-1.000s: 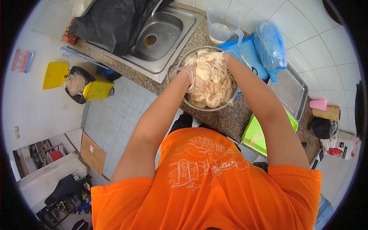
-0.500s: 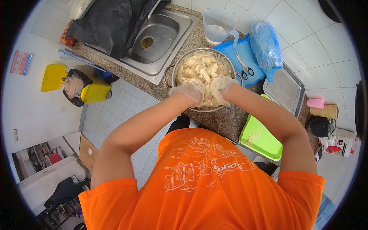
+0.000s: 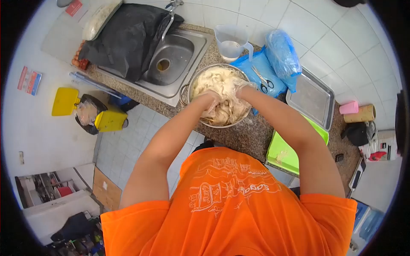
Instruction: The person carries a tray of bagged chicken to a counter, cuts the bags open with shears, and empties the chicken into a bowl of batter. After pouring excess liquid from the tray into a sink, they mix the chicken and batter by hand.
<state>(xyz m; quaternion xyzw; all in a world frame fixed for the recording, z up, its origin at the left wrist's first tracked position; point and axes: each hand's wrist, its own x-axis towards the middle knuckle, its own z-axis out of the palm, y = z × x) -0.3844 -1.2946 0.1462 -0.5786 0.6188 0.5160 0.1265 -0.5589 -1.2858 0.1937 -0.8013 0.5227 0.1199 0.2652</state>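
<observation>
A round steel pot point(image 3: 186, 94) with side handles stands on the counter, full of pale, cream-coloured strips point(image 3: 218, 82) that look like raw meat in a wet coating. My left hand point(image 3: 209, 101), in a clear plastic glove, reaches into the near left part of this mass. On the other side, my right hand point(image 3: 244, 90), gloved the same way, is down among the strips close to the pot's right rim. The fingers of both hands are buried or blurred by the gloves, so their grip is not visible.
Behind the pot are a clear measuring jug point(image 3: 230, 45), blue plastic bags point(image 3: 283, 55) and black-handled scissors point(image 3: 265, 85). To the right lie a metal tray point(image 3: 314, 96) and a green tray point(image 3: 292, 160). A sink point(image 3: 171, 57) partly under black plastic point(image 3: 124, 38) is at left.
Both hands have shifted within the pot and the strips are rearranged, now heaped toward the far side. The camera view has tilted slightly.
</observation>
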